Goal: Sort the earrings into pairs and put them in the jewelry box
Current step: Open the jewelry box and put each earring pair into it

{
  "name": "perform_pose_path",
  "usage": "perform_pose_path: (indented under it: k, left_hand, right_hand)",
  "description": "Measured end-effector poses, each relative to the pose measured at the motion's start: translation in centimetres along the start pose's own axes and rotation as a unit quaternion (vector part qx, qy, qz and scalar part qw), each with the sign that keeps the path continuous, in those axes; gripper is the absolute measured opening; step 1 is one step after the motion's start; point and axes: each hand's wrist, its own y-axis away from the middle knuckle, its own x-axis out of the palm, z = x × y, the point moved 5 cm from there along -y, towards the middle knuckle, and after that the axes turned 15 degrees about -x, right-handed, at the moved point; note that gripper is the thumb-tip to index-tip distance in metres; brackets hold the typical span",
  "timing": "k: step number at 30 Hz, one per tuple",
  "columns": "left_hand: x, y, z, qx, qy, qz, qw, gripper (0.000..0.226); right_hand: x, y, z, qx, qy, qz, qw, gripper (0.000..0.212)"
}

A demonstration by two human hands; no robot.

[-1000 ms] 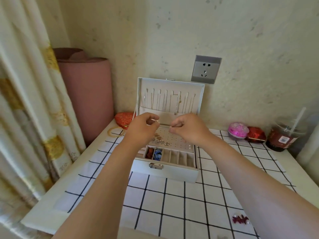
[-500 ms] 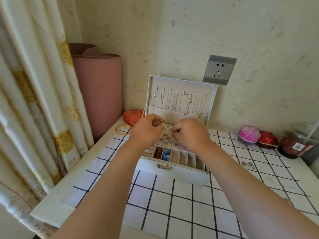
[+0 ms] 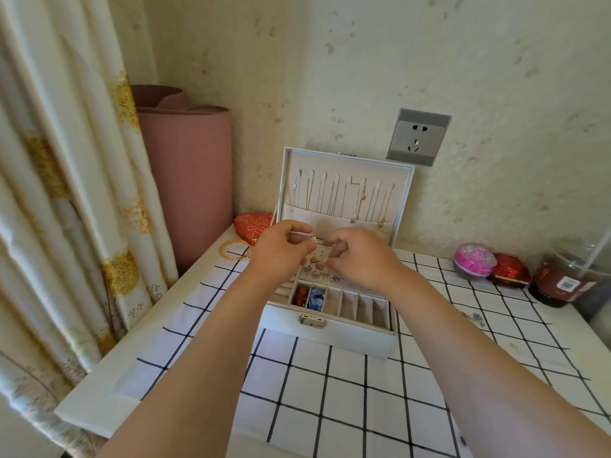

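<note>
An open white jewelry box [image 3: 330, 338] stands on the checked cloth, lid upright with necklaces hanging inside. Several small earrings [image 3: 319, 269] sit on its perforated panel. Front compartments hold red pieces [image 3: 300, 297] and a blue piece [image 3: 316, 298]. My left hand [image 3: 281, 249] hovers over the panel's left side and pinches a small gold earring [image 3: 313, 240] at its fingertips. My right hand [image 3: 360, 256] is just to the right, fingers curled down, pinching a small earring [image 3: 325, 261] near the panel. A silver earring pair [image 3: 474, 317] lies on the cloth to the right.
A gold bangle [image 3: 235, 248] and a red heart-shaped box [image 3: 253, 224] lie left of the jewelry box. A pink round container [image 3: 474, 261], a red box [image 3: 510, 271] and a plastic drink cup [image 3: 568, 279] stand at the right. A pink roll [image 3: 188, 173] and curtain fill the left.
The view has shifted down and closer. Both hands stay over the box panel; the right hand has dropped lower toward the panel, and the two hands have drawn slightly apart.
</note>
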Motion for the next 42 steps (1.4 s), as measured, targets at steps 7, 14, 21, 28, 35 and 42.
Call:
perform_pose_path:
  k: [7, 14, 21, 28, 35, 42]
  left_hand:
    - [0.7, 0.4, -0.8, -0.031, 0.101, 0.013, 0.994, 0.015]
    - [1.8, 1.2, -1.6, -0.005, 0.144, 0.008, 0.99, 0.014]
    - [2.3, 1.0, -1.8, 0.067, -0.037, -0.02, 0.997, 0.015]
    - [2.0, 1.2, -0.9, 0.105, -0.338, -0.092, 0.931, 0.025]
    - [2.8, 0.5, 0.0, 0.138, -0.389, -0.046, 0.91, 0.03]
    - [2.9, 0.4, 0.1, 0.147, -0.381, -0.043, 0.912, 0.031]
  right_hand:
    - [-3.6, 0.5, 1.9, 0.014, -0.212, -0.091, 0.973, 0.018]
    - [-4.1, 1.7, 1.4, 0.087, -0.329, -0.133, 0.931, 0.021]
    - [-3.3, 2.1, -0.3, 0.106, -0.313, -0.141, 0.933, 0.01]
    - [-1.3, 1.8, -1.0, 0.018, 0.008, -0.036, 0.999, 0.007]
    - [-1.1, 1.7, -0.3, -0.046, 0.094, -0.041, 0.994, 0.007]
    - [-1.1, 1.4, 0.6, -0.115, 0.159, -0.01, 0.981, 0.011]
